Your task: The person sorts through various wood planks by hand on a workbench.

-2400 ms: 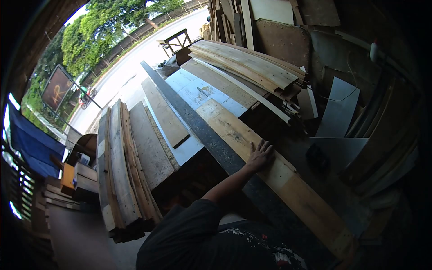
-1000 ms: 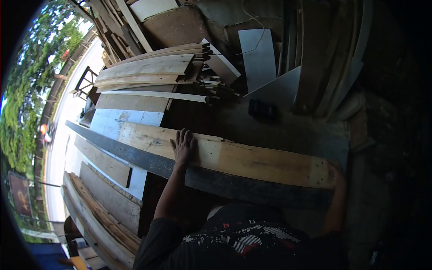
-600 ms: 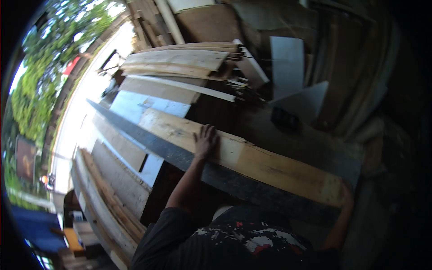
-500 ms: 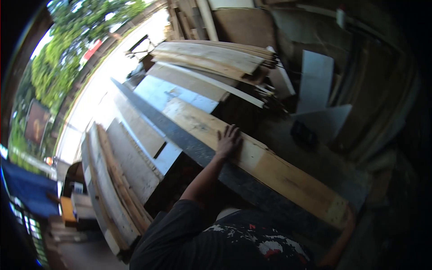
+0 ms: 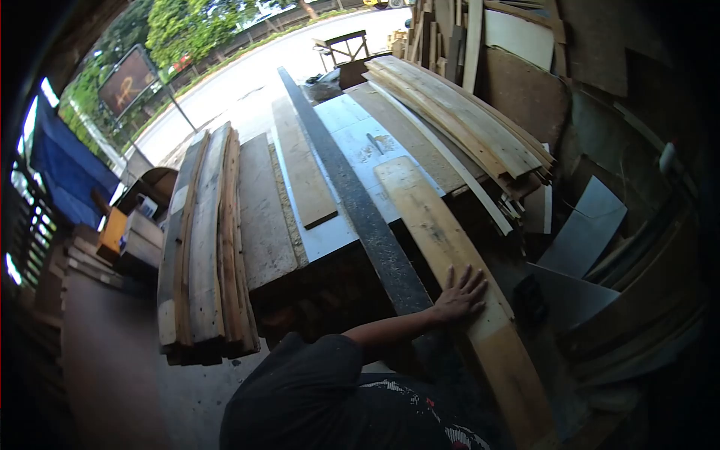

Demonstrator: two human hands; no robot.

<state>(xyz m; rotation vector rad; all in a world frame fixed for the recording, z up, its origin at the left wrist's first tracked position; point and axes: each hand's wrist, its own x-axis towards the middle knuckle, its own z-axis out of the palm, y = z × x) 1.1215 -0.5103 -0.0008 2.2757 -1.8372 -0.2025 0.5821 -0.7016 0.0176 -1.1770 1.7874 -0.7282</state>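
My left hand (image 5: pixel 459 296) lies flat with fingers spread on a pale wooden plank (image 5: pixel 427 217). The plank's far end reaches the white tabletop (image 5: pixel 352 120), and its near part runs past me toward the bottom right. Left of the plank lies a long dark bar (image 5: pixel 360 217), parted from it by a narrow gap near my forearm. A shorter board (image 5: pixel 300 165) rests on the white surface beyond the bar. My right hand is out of view, and the plank's near end fades into shadow at the bottom edge.
Stacked rough planks (image 5: pixel 202 247) stand to the left, beside a grey board (image 5: pixel 262 210). Another pile of long boards (image 5: pixel 457 112) lies at the far right. White panels (image 5: pixel 585 225) lean on the right. A road runs outside.
My view has turned, and the plank now lies apart from the dark bar with its far end nearer the tabletop's edge. My right hand, earlier at the plank's near end, has left view.
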